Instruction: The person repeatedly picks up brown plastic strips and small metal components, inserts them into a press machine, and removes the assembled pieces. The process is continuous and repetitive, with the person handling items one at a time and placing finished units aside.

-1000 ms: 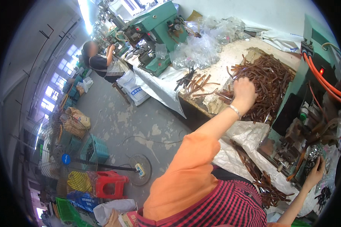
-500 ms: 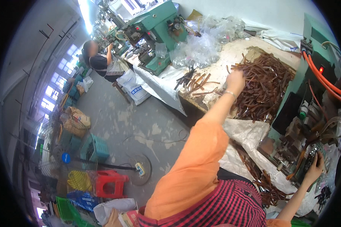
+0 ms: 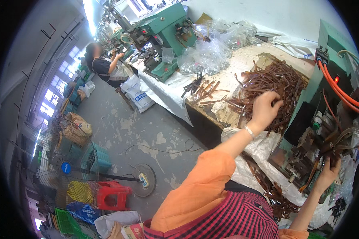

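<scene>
1. The left hand [image 3: 264, 109] reaches across the table [image 3: 243, 65], fingers curled down into a heap of thin brown strips [image 3: 275, 85]; its grip looks closed on a few of them, though which ones cannot be told.
2. The heap lies loose on the table's pale covering, just left of a green metal machine [image 3: 327, 79] with orange hoses.
3. The right hand [image 3: 327, 177] sits at the machine's lower front, its grip closed on a brown strip [image 3: 313, 175] that runs into the mechanism.
4. More brown strips lie spilled on a white woven sack [image 3: 263, 147] below the machine.
5. Clear plastic bags [image 3: 207, 55] are piled behind the heap; their contents cannot be made out.
</scene>
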`<state>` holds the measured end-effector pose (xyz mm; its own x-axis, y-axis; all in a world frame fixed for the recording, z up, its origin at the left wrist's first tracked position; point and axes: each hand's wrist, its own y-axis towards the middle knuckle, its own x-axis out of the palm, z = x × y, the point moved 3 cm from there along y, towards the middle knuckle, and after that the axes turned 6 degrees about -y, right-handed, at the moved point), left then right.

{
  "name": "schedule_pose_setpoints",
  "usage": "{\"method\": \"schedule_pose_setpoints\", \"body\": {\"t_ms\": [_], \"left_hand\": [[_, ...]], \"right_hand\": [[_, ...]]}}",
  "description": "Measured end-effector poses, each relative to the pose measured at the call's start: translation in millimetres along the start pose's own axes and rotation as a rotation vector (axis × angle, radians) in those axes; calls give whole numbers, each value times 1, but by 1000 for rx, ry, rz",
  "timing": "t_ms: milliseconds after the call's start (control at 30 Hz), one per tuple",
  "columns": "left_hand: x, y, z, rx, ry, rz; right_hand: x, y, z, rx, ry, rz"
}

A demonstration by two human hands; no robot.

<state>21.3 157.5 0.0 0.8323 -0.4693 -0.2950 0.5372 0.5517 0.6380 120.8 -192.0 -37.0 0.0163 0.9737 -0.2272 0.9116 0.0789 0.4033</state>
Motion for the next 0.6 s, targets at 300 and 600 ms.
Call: {"method": "schedule_pose_setpoints", "body": {"t_ms": [300, 600], "left_hand": [[-8, -13, 114, 159, -793, -139], [22, -14, 148, 606, -666, -199]], "right_hand": [[25, -14, -23, 171, 293, 21], [-1, -42, -86, 86, 85, -165]]}}
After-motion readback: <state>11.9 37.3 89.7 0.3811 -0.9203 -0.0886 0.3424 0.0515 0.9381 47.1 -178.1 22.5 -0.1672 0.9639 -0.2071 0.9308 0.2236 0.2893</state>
